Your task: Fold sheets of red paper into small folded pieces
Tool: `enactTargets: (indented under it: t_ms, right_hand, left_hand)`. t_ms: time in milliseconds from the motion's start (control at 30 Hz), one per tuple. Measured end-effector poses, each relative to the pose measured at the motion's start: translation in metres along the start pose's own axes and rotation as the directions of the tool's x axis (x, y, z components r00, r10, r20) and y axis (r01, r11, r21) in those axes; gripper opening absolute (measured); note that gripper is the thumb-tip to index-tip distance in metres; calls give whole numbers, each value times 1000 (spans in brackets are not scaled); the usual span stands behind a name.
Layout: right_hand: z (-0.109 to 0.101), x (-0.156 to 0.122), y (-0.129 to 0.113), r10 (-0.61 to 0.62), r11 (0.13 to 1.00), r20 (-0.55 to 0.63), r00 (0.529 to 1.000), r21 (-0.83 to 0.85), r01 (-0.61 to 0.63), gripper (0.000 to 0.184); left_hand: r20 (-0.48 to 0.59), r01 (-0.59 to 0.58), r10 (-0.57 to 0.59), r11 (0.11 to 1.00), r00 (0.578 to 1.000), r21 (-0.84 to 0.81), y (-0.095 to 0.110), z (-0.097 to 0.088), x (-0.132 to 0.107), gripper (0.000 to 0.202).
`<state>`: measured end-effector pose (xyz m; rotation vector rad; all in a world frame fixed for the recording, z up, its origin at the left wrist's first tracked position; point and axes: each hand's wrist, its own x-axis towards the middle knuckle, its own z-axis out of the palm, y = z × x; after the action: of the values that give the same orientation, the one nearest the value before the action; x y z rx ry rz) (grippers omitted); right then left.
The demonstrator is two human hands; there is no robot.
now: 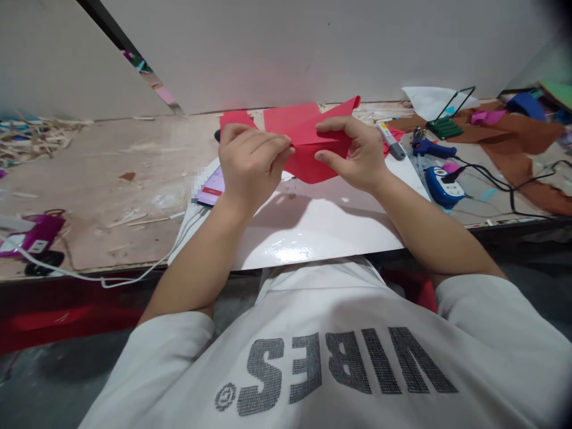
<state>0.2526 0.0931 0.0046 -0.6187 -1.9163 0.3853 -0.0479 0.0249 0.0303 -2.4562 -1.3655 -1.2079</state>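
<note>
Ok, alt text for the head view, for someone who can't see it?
The left hand pinches red paper above a white board; the right hand, held open, is at the paper's right. A phone lies at left, a blue-handled tool at right.

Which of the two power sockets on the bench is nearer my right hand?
The blue power socket, right of your right hand and beside the black cables; the purple power socket sits at the far left of the bench.
</note>
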Motion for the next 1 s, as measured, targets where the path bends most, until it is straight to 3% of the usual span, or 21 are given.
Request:
enactTargets:
  t_ms: [100, 200, 267, 400, 533, 667, 867, 1000]
  right_hand:
    - [5, -2, -6, -27, 999, 31, 999, 21, 26, 60]
    - [8, -4, -12, -80, 996, 71, 994, 35, 78, 55]
    - [10, -5, -16, -130, 991, 94, 987, 55, 125, 56]
    - [10, -8, -27, -235, 970, 127, 964, 98, 224, 45]
    - [9, -11, -33, -208, 978, 143, 968, 31, 206, 50]
    - [9, -11, -25, -236, 969, 101, 966, -55, 242, 57]
    - [2, -12, -28, 1, 968, 79, 997, -251, 19, 53]
    - [-7, -11, -39, 40, 949, 76, 996, -315, -14, 55]
  left_hand:
    - [45, -72, 73, 997, 996, -29, 0, 4, 2, 49]
    - [16, -150, 151, 987, 988, -66, -3, 4, 1, 49]
    - [14, -212, 214, 973, 977, -89, -6, 2, 0, 63]
    - [161, -228, 265, 950, 951, -215, -14, 2, -2, 103]
    - [222, -147, 210, 951, 952, -271, -15, 2, -2, 82]
    - [231, -131, 177, 971, 957, -199, -14, 3, -1, 68]
    - [255, -83, 103, 992, 961, -91, -11, 7, -1, 65]
    - [319, -62, 79, 996, 944, -63, -5, -1, 2, 73]
